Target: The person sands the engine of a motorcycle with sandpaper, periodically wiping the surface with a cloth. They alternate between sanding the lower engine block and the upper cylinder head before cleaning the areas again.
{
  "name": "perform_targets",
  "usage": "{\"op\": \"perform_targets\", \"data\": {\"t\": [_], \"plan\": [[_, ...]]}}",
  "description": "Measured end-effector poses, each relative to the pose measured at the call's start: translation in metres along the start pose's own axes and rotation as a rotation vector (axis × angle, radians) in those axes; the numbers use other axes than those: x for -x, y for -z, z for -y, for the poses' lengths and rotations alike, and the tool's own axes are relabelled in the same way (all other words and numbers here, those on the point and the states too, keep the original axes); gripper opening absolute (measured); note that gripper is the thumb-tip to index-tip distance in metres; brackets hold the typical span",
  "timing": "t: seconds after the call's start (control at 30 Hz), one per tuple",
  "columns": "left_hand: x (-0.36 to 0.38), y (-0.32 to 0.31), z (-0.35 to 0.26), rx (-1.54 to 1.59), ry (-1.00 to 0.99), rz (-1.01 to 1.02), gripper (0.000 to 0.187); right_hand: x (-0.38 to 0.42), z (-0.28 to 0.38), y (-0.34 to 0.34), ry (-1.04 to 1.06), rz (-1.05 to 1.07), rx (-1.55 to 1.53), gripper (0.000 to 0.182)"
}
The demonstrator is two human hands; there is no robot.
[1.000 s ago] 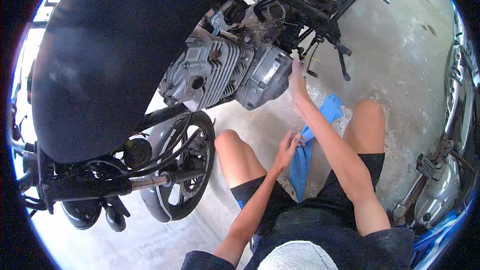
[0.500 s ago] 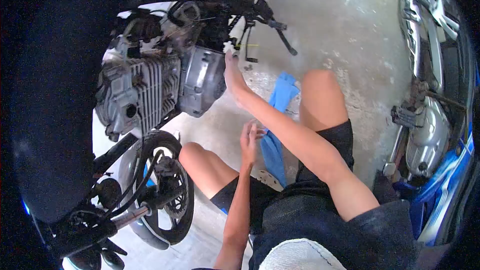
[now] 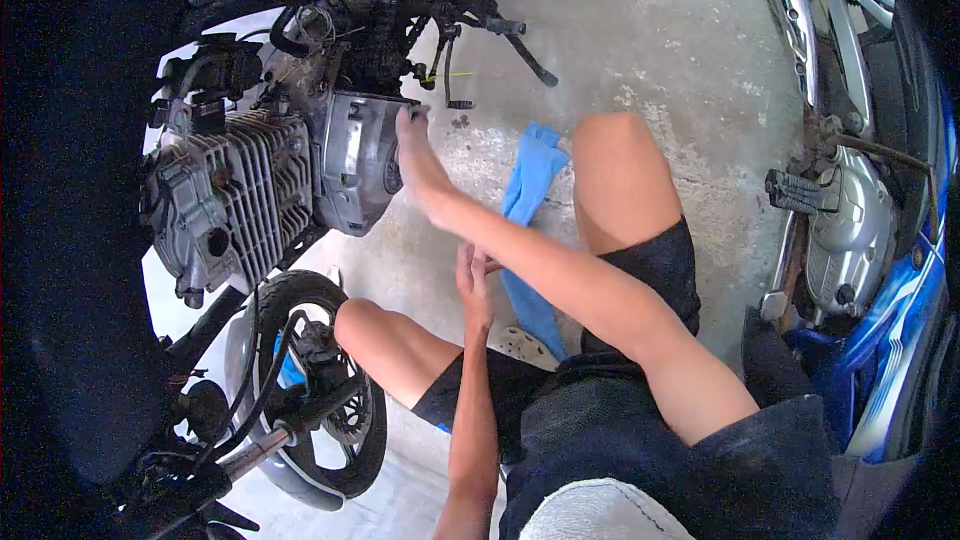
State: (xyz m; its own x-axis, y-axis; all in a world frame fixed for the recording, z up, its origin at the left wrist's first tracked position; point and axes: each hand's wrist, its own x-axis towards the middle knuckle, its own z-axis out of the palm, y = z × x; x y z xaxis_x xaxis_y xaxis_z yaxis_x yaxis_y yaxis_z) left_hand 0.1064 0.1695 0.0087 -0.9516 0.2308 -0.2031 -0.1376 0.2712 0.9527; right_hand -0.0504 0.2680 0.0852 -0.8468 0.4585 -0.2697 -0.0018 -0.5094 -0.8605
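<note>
My right hand reaches to the rear edge of the silver engine side cover on the motorcycle at left. Its fingers look curled together, and whatever they hold, if anything, is hidden. Below the right forearm, my left hand hangs in the air with fingers loosely stretched and nothing visible in it. The finned engine cylinder lies left of the cover. A blue cloth is draped between my knees, partly behind my right forearm.
The front wheel stands at lower left, near my left knee. Foot pedals and a stand jut out behind the engine. Another motorcycle, with a silver engine case and blue panels, is at right. A beige perforated clog shows beneath me.
My right hand has drawn back slightly along the engine cover. A white piece seen at its fingertips before is no longer visible. The whole view has shifted a little.
</note>
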Motion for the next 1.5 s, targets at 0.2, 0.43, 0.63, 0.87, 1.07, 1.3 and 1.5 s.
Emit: {"op": "perform_targets", "data": {"t": [0.2, 0.43, 0.63, 0.87, 1.07, 1.3, 1.5], "plan": [[0.003, 0.001, -0.005, 0.101, -0.008, -0.062, 0.052, 0.008, -0.001, 0.007, -0.058, 0.046, 0.055, 0.076], [-0.002, 0.007, -0.001, 0.096, 0.088, -0.016, 0.051, 0.01, -0.008, 0.02, 0.048, 0.173, -0.009, 0.069], [-0.008, 0.003, -0.003, 0.069, 0.098, 0.025, 0.054, 0.004, -0.033, 0.027, 0.067, 0.182, 0.163, 0.065], [0.0, -0.001, -0.007, 0.073, 0.032, -0.012, 0.052, 0.009, -0.027, 0.03, 0.209, 0.11, -0.002, 0.063], [0.0, 0.002, -0.007, 0.135, 0.095, -0.012, 0.062, 0.001, -0.025, 0.039, 0.176, 0.182, -0.02, 0.061], [0.001, 0.004, -0.006, 0.093, 0.076, -0.035, 0.062, -0.009, -0.038, 0.039, 0.22, 0.237, -0.029, 0.066], [-0.001, 0.0, -0.008, 0.116, 0.042, -0.054, 0.058, 0.0, -0.025, 0.04, 0.236, 0.196, 0.114, 0.061]]}}
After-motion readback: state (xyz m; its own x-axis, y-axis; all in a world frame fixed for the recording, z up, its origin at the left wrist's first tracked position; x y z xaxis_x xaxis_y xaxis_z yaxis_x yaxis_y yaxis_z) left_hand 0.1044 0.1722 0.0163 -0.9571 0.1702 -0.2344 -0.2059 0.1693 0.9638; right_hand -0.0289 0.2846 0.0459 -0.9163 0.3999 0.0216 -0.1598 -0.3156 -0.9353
